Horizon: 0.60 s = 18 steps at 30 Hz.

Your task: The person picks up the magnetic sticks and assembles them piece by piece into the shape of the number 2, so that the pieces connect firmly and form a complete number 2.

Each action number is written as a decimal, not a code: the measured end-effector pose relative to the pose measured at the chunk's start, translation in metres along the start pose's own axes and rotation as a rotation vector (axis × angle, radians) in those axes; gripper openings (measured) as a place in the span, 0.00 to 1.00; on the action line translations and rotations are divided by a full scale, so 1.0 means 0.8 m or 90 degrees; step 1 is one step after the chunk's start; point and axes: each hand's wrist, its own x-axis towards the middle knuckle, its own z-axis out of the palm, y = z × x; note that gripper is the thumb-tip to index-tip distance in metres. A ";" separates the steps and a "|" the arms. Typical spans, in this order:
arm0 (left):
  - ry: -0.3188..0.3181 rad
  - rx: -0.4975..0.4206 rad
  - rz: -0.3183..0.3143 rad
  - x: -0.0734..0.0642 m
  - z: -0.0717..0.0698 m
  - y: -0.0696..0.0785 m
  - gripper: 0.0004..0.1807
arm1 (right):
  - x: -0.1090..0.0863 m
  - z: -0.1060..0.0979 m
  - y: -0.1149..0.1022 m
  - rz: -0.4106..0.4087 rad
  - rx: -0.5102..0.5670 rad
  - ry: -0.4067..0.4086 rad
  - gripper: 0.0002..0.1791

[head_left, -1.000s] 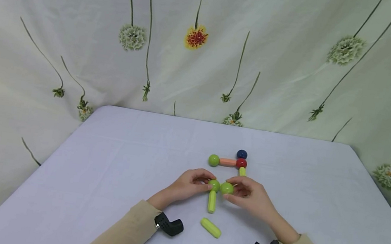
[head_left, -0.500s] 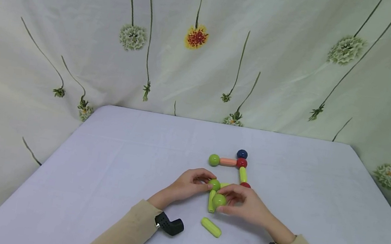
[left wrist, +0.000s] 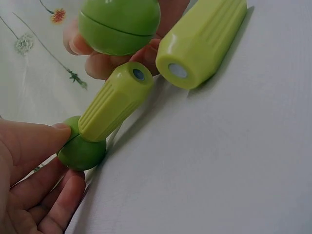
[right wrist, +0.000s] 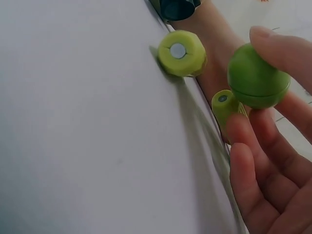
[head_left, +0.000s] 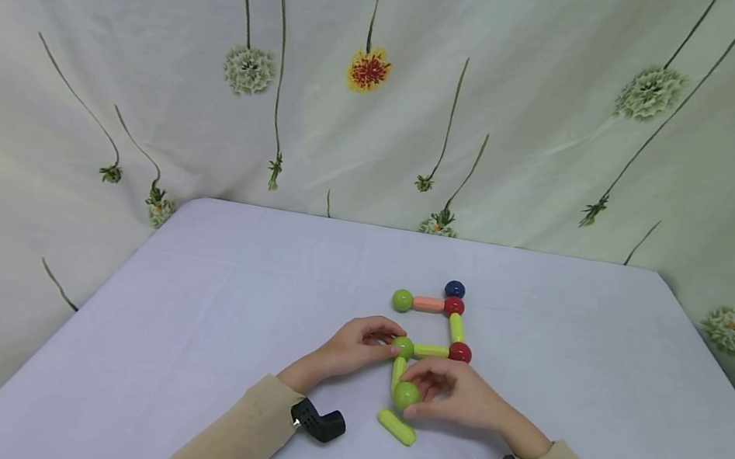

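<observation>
My left hand (head_left: 359, 348) pinches a green ball (head_left: 403, 347) between thumb and fingers. From that ball a yellow-green magnetic rod (left wrist: 116, 102) points toward me, its metal-tipped end bare in the left wrist view. My right hand (head_left: 460, 394) holds a second green ball (head_left: 406, 396) between thumb and fingertips. This ball (right wrist: 258, 78) is close to the rod's free end, with a small gap visible in the left wrist view. A loose yellow-green rod (head_left: 396, 427) lies on the table just in front of it.
Another yellow-green rod (head_left: 431, 351) joins the left-held ball to a red ball (head_left: 460, 351). Beyond run a further rod (head_left: 456, 327), a second red ball (head_left: 454, 307), a blue ball (head_left: 455, 289), an orange rod (head_left: 428, 305) and a green ball (head_left: 403, 300). White cloth covers the table (head_left: 249, 268).
My right hand has carried its green ball toward me, from beside the left-held ball to near the rod's free end. The left hand has stayed in place.
</observation>
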 end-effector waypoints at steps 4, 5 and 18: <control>0.005 -0.001 -0.001 0.009 0.003 -0.025 0.14 | 0.000 0.000 0.002 -0.003 -0.001 -0.025 0.19; 0.005 -0.001 -0.004 0.010 0.004 -0.031 0.15 | -0.001 0.000 0.002 -0.003 -0.002 -0.029 0.19; 0.005 -0.005 0.007 0.012 0.004 -0.038 0.14 | 0.000 0.002 0.000 -0.034 -0.024 -0.050 0.19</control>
